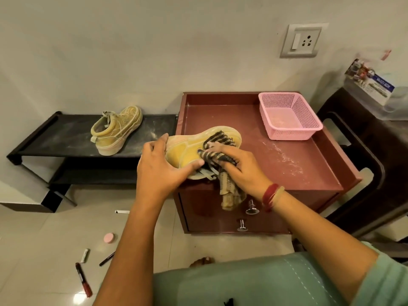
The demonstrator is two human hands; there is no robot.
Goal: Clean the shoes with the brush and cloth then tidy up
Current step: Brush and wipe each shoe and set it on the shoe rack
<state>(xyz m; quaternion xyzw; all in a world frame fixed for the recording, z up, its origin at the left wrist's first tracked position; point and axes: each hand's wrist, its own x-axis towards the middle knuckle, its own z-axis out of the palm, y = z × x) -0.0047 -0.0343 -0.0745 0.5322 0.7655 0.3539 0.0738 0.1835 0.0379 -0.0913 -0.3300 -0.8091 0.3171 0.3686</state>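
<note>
Shoe in work: a yellow shoe (183,151) lies on its side at the near left corner of the counter (287,168), partly over the edge, the laces hanging down toward the person.
Long axis: it runs from the heel at the near left to the toe at the far right, and the sole edge faces away, toward the wall.
Left grip (161,164): closed around the heel end, thumb under the near side, fingers over the top. It holds the shoe steady.
Right grip (240,166): the fingers are curled into a striped cloth (217,140) and press it on the side of the shoe near the toe. The loose end of the cloth hangs down in front of the drawers.
Key relation: the cloth is at the toe half and the left grip covers the heel half, so I think the wiping has to go along the axis toward the left grip. The right grip is the nearer one for this.
Second shoe (114,129): it stands well apart on the black rack (55,138) to the left and looks dusty.
Brush: I do not see it.
Basket (293,134): pink, at the far right of the counter, apart from the shoe.
Progress: the cloth step on one shoe is going on, and tidying is not yet begun, I judge.
Floor: some pens (84,277) lie there.
</note>
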